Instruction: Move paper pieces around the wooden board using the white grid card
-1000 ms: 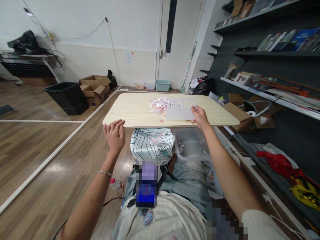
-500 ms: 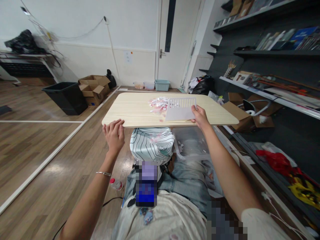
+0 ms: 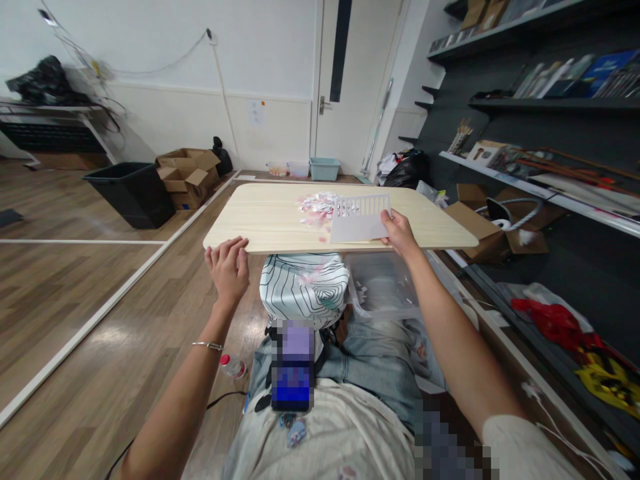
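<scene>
A white slotted sheet [image 3: 359, 228], with a row of narrow openings along its far side, is held at its right edge by my right hand [image 3: 399, 232]. My right thumb lies on top of it and the fingers go beneath. The sheet tilts over the pale wooden tabletop [image 3: 270, 217]. At its left end lies a heap of small white and pink scraps [image 3: 319, 205], partly covered by the sheet. My left hand [image 3: 227, 267] rests on the table's near left corner, fingers laid over the edge, holding nothing.
A patterned light-blue bundle [image 3: 303, 283] and a clear plastic bin [image 3: 383, 287] with a few white scraps sit below the table's near edge. A red-capped bottle [image 3: 233, 365] is on the floor at left. Shelves [image 3: 540, 180] line the right; a black bin [image 3: 135, 193] stands left.
The slotted sheet has tilted slightly in my right hand, and scraps now show more through its openings. My left hand has stayed at the table corner.
</scene>
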{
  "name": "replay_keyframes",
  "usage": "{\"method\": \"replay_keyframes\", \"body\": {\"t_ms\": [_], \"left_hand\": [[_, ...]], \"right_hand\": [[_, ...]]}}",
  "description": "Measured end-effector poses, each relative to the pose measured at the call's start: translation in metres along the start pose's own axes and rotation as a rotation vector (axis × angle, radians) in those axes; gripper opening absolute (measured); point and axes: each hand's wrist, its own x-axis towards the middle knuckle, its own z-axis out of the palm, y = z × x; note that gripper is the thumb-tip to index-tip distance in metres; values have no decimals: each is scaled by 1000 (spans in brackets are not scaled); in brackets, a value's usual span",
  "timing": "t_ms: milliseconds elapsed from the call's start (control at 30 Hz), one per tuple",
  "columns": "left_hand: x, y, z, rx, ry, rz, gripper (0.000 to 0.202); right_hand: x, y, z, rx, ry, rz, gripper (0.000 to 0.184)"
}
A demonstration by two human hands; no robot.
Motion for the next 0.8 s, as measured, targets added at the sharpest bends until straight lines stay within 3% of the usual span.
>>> {"method": "replay_keyframes", "body": {"t_ms": [167, 533, 800], "left_hand": [[0, -1, 1, -5, 11, 7, 43], [0, -1, 0, -23, -5, -8, 43], [0, 1, -1, -39, -22, -32, 44]], "right_hand": [[2, 2, -1, 9, 44, -6, 62], [4, 6, -4, -72, -59, 0, 62], [7, 9, -5, -83, -41, 1, 58]]}}
